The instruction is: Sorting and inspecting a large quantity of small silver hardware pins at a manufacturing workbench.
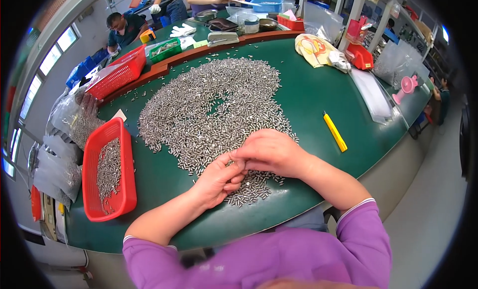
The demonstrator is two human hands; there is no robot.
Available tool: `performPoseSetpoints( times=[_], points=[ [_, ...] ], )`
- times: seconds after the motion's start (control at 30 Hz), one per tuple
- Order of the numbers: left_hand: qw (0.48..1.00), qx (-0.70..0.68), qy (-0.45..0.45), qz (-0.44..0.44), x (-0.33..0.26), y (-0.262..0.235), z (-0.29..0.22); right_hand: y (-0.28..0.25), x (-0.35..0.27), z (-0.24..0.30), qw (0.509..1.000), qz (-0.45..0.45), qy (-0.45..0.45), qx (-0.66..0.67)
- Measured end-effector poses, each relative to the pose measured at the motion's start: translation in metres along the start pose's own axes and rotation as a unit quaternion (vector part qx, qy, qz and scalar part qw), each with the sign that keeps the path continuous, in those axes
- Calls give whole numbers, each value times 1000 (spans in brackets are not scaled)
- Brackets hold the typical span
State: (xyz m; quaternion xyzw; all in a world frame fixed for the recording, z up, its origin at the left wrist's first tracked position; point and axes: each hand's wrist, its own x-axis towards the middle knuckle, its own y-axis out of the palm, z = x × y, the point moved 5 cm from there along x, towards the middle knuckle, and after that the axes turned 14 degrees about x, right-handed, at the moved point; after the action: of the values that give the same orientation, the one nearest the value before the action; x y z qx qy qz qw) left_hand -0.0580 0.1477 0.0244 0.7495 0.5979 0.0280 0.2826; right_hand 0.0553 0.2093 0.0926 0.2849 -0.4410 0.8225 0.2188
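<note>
The left hand [215,182] and right hand [269,152] meet fingertip to fingertip over a heap of small metal pins [214,109] on the green table [308,104]. Their fingers are pinched together, on what I cannot tell. A red basket [89,189] sits left.

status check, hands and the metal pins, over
Left hand and right hand together, pinching small metal pins. Pile spread on green table. Red basket left; nothing in the way.

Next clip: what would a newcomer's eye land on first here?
A wide heap of small metal pins covering the middle of the green table. At its near edge, the left hand and right hand meet over the pins. A red basket with more pins sits at the left.
</note>
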Motion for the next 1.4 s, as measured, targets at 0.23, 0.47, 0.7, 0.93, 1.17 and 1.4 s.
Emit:
performPoseSetpoints(
  times=[0.23, 0.47, 0.7, 0.93, 1.17, 1.4],
  points=[
    [999, -30, 11, 1, -3, 0, -4, -6, 6, 11, 998, -32, -9, -60],
    [999, -47, 3, -13, -1, -6, -4, -58, 16, -56, 956, -106, 269, -53],
    [999, -41, -2, 9, 1, -2, -4, -162, -9, -183, 857, -281, 432, -12],
    [998, -51, 18, -19, -5, -12, -11, -180, 4, -252, 729, -472, 479, 125],
    [997, -73, -2, -32, 0, -19, -18, -246, -34, -263, 744, -542, 382, -81],
    [997, -54, 14, -60, -2, -14, -28, -298, -16, -249, 810, -350, 455, -119]
  ],
)
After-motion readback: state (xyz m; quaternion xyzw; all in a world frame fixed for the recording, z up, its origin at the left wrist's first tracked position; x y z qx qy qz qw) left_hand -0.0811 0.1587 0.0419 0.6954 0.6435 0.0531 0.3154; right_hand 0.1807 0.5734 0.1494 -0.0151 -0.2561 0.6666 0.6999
